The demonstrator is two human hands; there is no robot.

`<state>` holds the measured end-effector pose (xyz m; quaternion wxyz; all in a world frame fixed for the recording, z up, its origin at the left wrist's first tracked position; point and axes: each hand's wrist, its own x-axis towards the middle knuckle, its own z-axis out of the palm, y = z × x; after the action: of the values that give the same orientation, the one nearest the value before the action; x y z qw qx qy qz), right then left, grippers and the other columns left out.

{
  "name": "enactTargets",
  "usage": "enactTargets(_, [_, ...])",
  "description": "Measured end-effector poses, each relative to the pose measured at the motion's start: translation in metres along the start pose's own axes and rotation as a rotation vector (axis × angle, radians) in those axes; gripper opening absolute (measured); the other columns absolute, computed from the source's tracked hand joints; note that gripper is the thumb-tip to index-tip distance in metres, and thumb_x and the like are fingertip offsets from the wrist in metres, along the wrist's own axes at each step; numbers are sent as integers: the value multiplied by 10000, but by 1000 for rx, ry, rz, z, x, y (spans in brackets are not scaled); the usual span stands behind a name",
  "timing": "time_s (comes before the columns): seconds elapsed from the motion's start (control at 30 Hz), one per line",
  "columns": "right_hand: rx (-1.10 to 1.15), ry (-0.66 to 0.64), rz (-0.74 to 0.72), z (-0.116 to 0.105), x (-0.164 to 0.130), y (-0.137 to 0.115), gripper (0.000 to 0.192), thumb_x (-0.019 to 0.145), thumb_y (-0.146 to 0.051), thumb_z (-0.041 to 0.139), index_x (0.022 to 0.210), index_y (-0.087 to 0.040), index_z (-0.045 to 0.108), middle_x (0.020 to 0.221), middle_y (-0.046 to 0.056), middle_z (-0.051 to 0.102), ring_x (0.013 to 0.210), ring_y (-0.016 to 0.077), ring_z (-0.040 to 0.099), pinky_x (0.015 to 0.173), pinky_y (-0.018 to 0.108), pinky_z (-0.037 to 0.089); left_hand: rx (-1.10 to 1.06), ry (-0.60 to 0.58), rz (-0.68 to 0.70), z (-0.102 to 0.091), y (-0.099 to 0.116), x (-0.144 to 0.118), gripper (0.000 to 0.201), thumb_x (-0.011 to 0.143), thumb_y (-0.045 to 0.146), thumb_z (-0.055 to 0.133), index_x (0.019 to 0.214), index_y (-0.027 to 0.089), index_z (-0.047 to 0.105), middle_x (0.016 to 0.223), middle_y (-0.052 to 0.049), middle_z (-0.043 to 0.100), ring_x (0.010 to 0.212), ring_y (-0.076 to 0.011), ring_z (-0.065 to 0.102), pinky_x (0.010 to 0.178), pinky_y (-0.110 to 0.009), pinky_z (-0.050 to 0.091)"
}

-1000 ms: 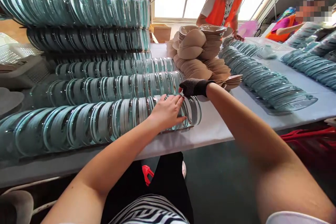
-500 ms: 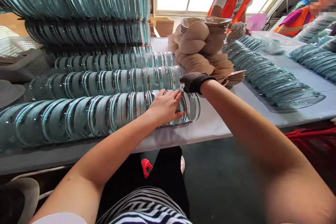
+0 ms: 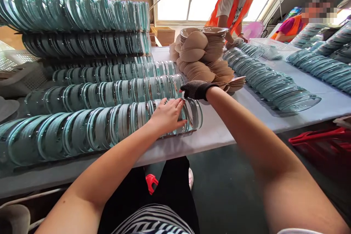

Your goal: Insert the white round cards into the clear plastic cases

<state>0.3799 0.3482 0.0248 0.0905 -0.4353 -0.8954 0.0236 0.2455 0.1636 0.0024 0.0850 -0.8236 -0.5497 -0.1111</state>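
My bare left hand (image 3: 167, 116) lies over the right end of the front row of round glass pieces (image 3: 109, 126). Its fingers are stretched out and the thumb is apart, touching the glass. Beside its fingertips is my right hand (image 3: 194, 89), in a black glove with pale dots. The gloved fingers are bent and closed at the ends of the front two rows. A small reddish spot shows at their tip, and what they hold, if anything, is hidden. The glass pieces stand on edge, with pale frosted-looking bands between them.
Brown shell-shaped pieces (image 3: 196, 71) are piled behind my right hand. Racked glass (image 3: 82, 12) rises at the back left, and leaning glass (image 3: 274, 80) runs along the right. Two people in orange vests (image 3: 231, 2) stand beyond the table (image 3: 219, 128). A red crate (image 3: 315, 137) is below.
The view has shifted slightly. My gloved fingers have turned a little, and the small whitish bit at their tips no longer shows. My left hand stays on the front row.
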Motion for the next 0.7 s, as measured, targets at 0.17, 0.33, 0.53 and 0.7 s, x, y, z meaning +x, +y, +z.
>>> enactTargets(0.17, [9,-187,-48,-3,1,-10,182,860,-188,611,768,-69,712,713,17,694,643,56,635,737,242,459,5,-1,13,0,0,0,735,895,549,478,1469,98,384,1496,-125,453,1320,-276,442,1130,-492,281])
enactTargets(0.33, [-99,-335,-89,-22,-8,-18,192,875,-161,557,879,-69,726,810,37,715,734,72,646,734,241,419,-27,7,1,0,0,-1,726,892,552,475,1467,117,395,1498,-114,453,1332,-275,433,1137,-488,263])
enactTargets(0.53, [-134,-188,-180,-44,-54,-23,268,815,-92,577,1047,-137,706,980,74,732,899,156,648,762,242,420,-89,17,-16,2,-1,0,719,874,543,503,1464,147,398,1488,-98,468,1300,-275,466,1135,-500,254])
enactTargets(0.7, [-360,-102,-134,-33,-132,-42,291,915,-244,490,1135,-171,667,1002,115,716,848,226,643,630,295,340,-118,23,-17,2,-1,0,719,862,530,534,1452,140,407,1480,-103,476,1295,-284,475,1132,-509,257])
